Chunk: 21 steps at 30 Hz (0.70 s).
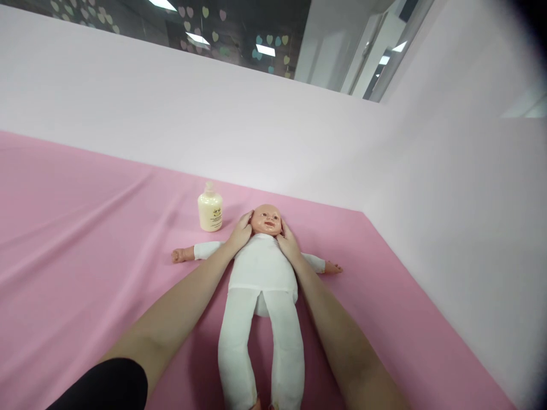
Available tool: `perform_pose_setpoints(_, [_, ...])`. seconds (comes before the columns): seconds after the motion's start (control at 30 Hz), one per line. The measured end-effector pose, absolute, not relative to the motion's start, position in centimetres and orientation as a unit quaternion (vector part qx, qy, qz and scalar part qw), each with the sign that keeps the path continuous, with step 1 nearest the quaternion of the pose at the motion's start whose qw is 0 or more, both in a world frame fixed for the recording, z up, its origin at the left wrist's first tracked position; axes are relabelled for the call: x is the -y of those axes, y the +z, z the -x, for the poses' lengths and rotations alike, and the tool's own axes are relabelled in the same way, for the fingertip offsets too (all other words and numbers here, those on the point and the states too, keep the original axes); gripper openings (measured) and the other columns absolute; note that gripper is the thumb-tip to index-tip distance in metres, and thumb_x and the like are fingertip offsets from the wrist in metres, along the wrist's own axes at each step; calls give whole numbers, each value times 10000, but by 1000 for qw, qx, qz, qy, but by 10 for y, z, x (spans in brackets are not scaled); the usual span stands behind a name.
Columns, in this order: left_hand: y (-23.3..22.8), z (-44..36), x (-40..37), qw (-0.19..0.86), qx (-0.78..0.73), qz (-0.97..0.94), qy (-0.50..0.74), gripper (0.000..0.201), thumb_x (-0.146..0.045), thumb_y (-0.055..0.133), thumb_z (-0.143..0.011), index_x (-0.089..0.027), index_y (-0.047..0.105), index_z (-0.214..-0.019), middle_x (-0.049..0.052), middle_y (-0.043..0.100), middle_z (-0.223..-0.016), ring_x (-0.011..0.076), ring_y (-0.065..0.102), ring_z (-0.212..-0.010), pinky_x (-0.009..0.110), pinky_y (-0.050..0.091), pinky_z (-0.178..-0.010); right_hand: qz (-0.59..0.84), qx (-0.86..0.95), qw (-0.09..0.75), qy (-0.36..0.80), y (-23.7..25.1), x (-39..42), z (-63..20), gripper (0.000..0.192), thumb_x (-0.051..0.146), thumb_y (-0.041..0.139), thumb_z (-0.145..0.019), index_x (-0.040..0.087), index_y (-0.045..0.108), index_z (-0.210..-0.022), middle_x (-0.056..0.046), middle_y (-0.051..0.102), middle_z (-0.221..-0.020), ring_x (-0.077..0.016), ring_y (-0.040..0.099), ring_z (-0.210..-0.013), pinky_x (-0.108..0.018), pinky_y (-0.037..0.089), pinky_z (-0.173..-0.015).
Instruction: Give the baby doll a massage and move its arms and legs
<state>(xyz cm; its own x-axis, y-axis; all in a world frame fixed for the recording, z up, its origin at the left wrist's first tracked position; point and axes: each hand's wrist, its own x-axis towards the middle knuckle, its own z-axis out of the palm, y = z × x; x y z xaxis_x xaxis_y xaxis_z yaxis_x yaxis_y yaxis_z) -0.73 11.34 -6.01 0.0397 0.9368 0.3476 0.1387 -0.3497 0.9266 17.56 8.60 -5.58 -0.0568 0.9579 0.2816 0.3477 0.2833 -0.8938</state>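
A baby doll (262,262) with a white cloth body lies on its back, its arms spread and its legs pointing toward me. My left hand (241,232) cups the left side of the doll's head, fingers pressed along it. On the opposite side, my right hand (289,241) holds the head in the same way, its thumb near the jaw. Parts of my fingers are hidden beside and behind the head. Left of the head stands a cream-coloured pump bottle (210,210), which neither hand touches.
A pink cloth (106,228) with a few creases covers the surface under the doll. White walls (213,125) rise behind it and on the right. Above the back wall is a dark window (239,34) with heart-shaped decorations.
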Motion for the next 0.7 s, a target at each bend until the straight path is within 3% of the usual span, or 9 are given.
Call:
perform_pose_setpoints(0.1, [-56, 10, -107, 260, -415, -693, 530, 593, -152, 414, -783, -151, 392, -1376, 78, 386, -1440, 206, 341, -1335, 394, 225, -1144, 496, 680, 449, 300, -52, -79, -175, 764, 167, 443, -742, 206, 190, -1462, -40, 422, -1419, -228, 420, -1293, -442, 286, -1115])
perform_pose_setpoints(0.2, [-49, 12, -99, 175, -375, -768, 489, 646, -112, 413, -769, -162, 341, -1409, 67, 333, -1473, 192, 292, -1362, 379, 199, -1154, 432, 743, 442, 257, -47, -73, -175, 838, 148, 455, -726, 218, 85, -1475, -4, 210, -1523, -193, 212, -1402, -417, 171, -1162])
perform_pose_setpoints(0.27, [-45, 12, -94, 134, -361, -802, 456, 677, -71, 399, -748, -189, 342, -1412, 42, 313, -1485, 185, 260, -1376, 386, 185, -1157, 399, 772, 437, 230, -46, -71, -175, 830, 142, 444, -731, 221, 84, -1474, 26, 107, -1543, -166, 65, -1430, -405, 93, -1176])
perform_pose_setpoints(0.37, [-43, 10, -91, 97, -369, -826, 414, 680, -30, 387, -728, -237, 413, -1375, 3, 260, -1510, 203, 182, -1404, 418, 168, -1151, 395, 787, 425, 207, -45, -70, -174, 806, 137, 417, -748, 200, 74, -1474, 15, 66, -1550, -155, -2, -1432, -410, 73, -1176])
perform_pose_setpoints(0.53, [-43, 7, -88, 66, -383, -840, 378, 615, -52, 406, -767, -256, 461, -1345, 23, 245, -1516, 248, 138, -1412, 451, 187, -1123, 441, 779, 404, 188, -47, -65, -172, 846, 187, 448, -778, 135, -34, -1471, -102, 143, -1535, -228, 249, -1389, -439, 262, -1125])
perform_pose_setpoints(0.7, [-32, 9, -77, 79, -405, -837, 361, 604, -70, 383, -792, -233, 416, -1373, 55, 246, -1514, 245, 162, -1409, 446, 215, -1103, 560, 739, 339, 160, -48, -56, -175, 760, 326, 438, -853, 116, 58, -1477, -199, 550, -1270, -333, 598, -1079, -528, 421, -953])
